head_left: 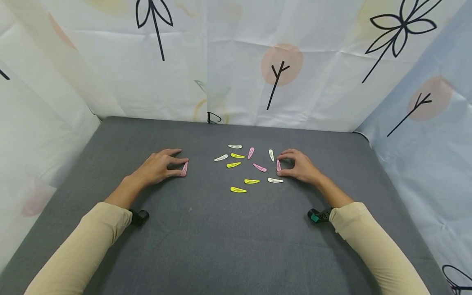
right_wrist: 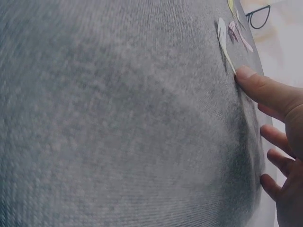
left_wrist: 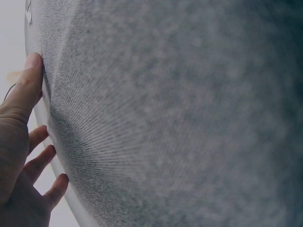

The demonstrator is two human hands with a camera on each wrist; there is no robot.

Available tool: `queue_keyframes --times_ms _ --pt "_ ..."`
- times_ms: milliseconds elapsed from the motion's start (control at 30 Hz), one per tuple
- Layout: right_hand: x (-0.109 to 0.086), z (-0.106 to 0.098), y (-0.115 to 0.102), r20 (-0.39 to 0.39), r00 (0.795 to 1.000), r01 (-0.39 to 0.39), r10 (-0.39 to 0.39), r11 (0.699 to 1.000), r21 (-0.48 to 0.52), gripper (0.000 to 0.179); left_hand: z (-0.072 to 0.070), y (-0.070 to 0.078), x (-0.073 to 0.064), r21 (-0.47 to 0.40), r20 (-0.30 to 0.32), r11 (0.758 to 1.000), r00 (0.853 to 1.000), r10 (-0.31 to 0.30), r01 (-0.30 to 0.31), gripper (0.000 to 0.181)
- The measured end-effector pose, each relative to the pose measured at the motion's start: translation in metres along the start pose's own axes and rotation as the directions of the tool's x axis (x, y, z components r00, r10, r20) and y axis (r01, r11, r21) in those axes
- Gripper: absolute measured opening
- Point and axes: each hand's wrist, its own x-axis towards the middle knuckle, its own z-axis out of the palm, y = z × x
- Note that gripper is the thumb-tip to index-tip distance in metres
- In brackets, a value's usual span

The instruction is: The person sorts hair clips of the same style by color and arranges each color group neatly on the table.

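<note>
Nearest me on the bench lies a yellow clip. Farther, the left hand pinches the left pink clip and the right hand the right pink clip, fingers at the ends; I'd judge them light, stiff, slick.

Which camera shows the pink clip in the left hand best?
Head view: it plainly shows the pink clip held in the left hand. The left wrist view shows that hand, not discernibly the clip; the right, neither.

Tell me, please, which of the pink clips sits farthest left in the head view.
The pink clip pinched by the left hand; the other three pink clips are all farther right.
</note>
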Motion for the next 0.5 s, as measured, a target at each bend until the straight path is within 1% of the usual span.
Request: queue_keyframes --times_ms 167,333,500 --pt "0.004 0.002 -0.007 -0.033 0.999 0.008 -0.008 1.0 0.001 0.053 0.0 0.001 -0.002 -0.004 -0.007 1.0 1.0 0.002 -0.002 0.057" --pt "0.008 0.008 -0.021 -0.041 0.999 0.011 -0.01 1.0 0.013 0.055 0.0 0.001 -0.002 -0.004 -0.008 1.0 1.0 0.0 0.0 0.057" --pt "0.014 0.016 -0.037 -0.048 0.997 0.055 -0.053 0.998 0.027 0.053 0.0 0.0 -0.002 -0.004 -0.005 1.0 1.0 0.002 -0.002 0.058"
